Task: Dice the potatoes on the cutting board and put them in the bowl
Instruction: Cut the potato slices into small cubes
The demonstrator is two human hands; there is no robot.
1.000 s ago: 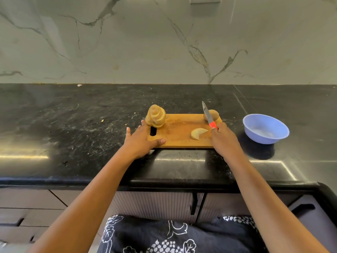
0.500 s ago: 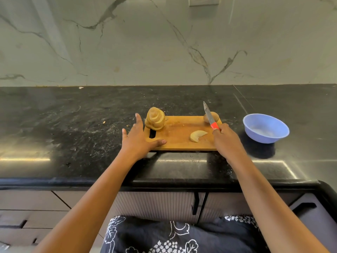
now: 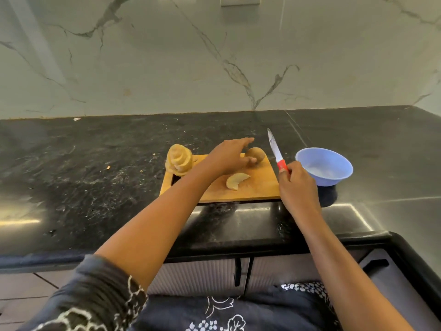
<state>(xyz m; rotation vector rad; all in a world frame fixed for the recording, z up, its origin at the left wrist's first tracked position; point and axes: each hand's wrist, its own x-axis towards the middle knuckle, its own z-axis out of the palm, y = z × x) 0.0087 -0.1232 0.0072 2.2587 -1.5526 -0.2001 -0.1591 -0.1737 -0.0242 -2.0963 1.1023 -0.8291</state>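
Observation:
A wooden cutting board (image 3: 260,187) lies on the black counter. A stack of potato slices (image 3: 179,159) stands at its far left corner, a curved potato slice (image 3: 236,180) lies near its middle, and a whole brown potato (image 3: 256,154) sits at its far right corner. My left hand (image 3: 229,155) hovers over the board with fingers stretched out, its thumb just beside the whole potato. My right hand (image 3: 297,187) grips the red handle of a knife (image 3: 276,151), blade pointing up and away, just off the board's right edge. A light blue bowl (image 3: 325,166) stands right of the board.
The black stone counter (image 3: 95,177) runs wide to the left and right, with a marble wall (image 3: 214,56) behind. The counter's front edge is near my body, with cabinet fronts (image 3: 202,275) below it.
My left hand left the board's left end and moved right across the board to the whole potato. My right hand shifted the knife right, off the board, toward the bowl.

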